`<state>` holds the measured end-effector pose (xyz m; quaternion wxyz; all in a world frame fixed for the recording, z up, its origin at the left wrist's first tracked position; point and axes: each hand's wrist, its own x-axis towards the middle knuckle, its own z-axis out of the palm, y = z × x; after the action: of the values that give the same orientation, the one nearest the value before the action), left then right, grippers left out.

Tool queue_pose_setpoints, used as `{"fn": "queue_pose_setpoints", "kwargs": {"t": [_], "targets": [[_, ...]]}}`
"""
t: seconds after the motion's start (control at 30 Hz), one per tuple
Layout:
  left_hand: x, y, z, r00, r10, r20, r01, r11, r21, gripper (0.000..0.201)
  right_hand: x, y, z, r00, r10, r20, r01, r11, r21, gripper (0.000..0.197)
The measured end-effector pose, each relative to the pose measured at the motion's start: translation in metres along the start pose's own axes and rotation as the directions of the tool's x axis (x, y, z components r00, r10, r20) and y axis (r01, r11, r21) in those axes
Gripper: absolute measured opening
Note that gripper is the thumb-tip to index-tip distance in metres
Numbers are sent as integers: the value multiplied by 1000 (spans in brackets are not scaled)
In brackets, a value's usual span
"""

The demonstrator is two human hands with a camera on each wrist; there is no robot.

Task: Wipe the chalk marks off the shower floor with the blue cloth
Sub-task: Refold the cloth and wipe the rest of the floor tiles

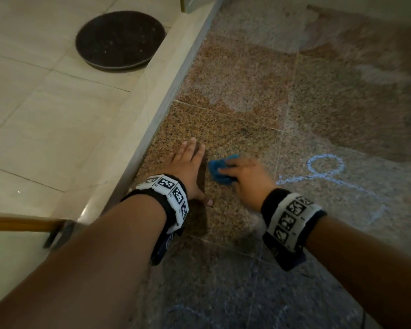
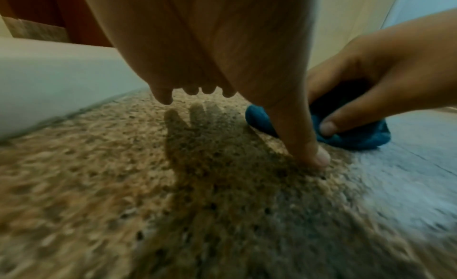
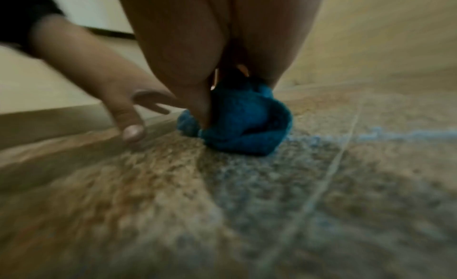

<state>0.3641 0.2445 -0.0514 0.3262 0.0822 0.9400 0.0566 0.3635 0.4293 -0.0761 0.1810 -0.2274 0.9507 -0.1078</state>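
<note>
Pinching blue cloth (image 1: 220, 170) on shower floor (image 1: 235, 129): right hand (image 1: 248, 178); left hand (image 1: 190, 169) spread flat.

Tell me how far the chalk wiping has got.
Done: the tile near the raised curb looks free of chalk lines, with only a pale haze. In hand: the right hand grips the bunched blue cloth against the shower floor; the left hand rests open beside it. Left: the chalk circle, the chalk lines below it, and faint marks nearest the camera.
</note>
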Motion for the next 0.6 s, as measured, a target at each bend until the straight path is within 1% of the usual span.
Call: {"fn": "queue_pose_setpoints", "kwargs": {"t": [0.03, 0.07, 0.1, 0.13, 0.17, 0.2, 0.27, 0.3, 0.33, 0.37, 0.4, 0.43, 0.47, 0.5, 0.53, 0.57, 0.6], "targets": [[3, 3, 0, 1000, -5, 14, 5, 1000, 4, 137, -6, -1, -1, 994, -99, 38, 99, 995, -11, 47], [5, 6, 1, 999, -13, 33, 13, 1000, 7, 137, -8, 1, -6, 985, -159, 64, 158, 987, 22, 46], [7, 7, 2, 999, -23, 49, 22, 1000, 14, 138, -6, 7, -13, 981, -182, 60, 179, 982, 61, 44], [9, 8, 3, 998, -32, 56, 31, 999, 26, 140, 0, 17, -20, 986, -166, 30, 163, 982, 92, 43], [11, 8, 4, 998, -38, 59, 36, 999, 35, 141, 9, 29, -25, 994, -105, -5, 105, 989, 101, 42], [12, 8, 5, 997, -41, 64, 38, 999, 39, 142, 18, 42, -29, 999, -15, -37, 18, 996, 89, 43], [14, 7, 4, 997, -48, 68, 45, 998, 35, 143, 33, 53, -33, 982, 183, -48, -181, 983, 40, 46], [14, 7, 3, 996, -51, 67, 49, 998, 33, 144, 40, 49, -32, 968, 249, -42, -248, 968, 29, 47], [14, 7, 3, 996, -53, 69, 51, 998, 32, 144, 44, 40, -27, 963, 267, -30, -266, 964, 26, 47], [14, 7, 3, 996, -54, 70, 52, 998, 30, 144, 46, 29, -21, 975, 219, -29, -217, 975, 52, 47], [14, 8, 3, 996, -53, 68, 51, 998, 28, 143, 47, 18, -17, 993, 112, -41, -109, 992, 60, 47], [14, 8, 4, 997, -52, 65, 50, 998, 26, 143, 46, 11, -13, 999, -21, -35, 23, 999, 41, 47], [14, 7, 4, 997, -49, 63, 48, 999, 24, 142, 47, 9, -12, 990, -136, -36, 137, 990, 32, 45], [14, 6, 4, 997, -47, 61, 46, 999, 20, 143, 52, 14, -15, 982, -182, -57, 185, 981, 49, 43], [14, 5, 5, 997, -44, 57, 44, 999, 13, 144, 58, 26, -21, 982, -155, -108, 164, 984, 74, 42], [15, 4, 6, 998, -40, 51, 40, 999, 6, 145, 67, 40, -30, 986, -69, -153, 81, 994, 73, 43], [15, 3, 6, 998, -35, 46, 35, 999, 2, 145, 73, 53, -41, 987, 82, -137, -77, 996, 39, 45]]}}
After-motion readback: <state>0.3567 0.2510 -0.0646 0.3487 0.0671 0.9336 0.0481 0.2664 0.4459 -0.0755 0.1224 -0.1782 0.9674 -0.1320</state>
